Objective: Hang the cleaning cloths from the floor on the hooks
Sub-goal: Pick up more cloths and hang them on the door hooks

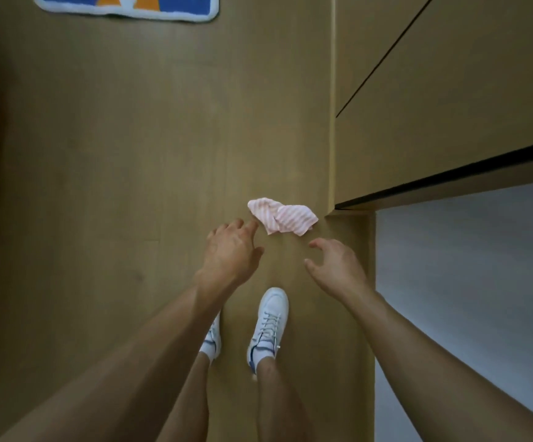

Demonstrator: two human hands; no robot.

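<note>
Pink striped cloth (282, 219) crumpled on floor (131, 154) by cabinet (450, 106) corner. Left hand (231, 250) and right hand (335, 266) above it, fingers spread, empty. Left shoe (212, 341) half hidden by forearm; rug (125, 6) cut off.

No readable text, rug (125, 6) pattern perhaps wordless

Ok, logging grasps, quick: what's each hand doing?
Left hand: open, empty, beside the pink cloth.
Right hand: open, empty.
</note>
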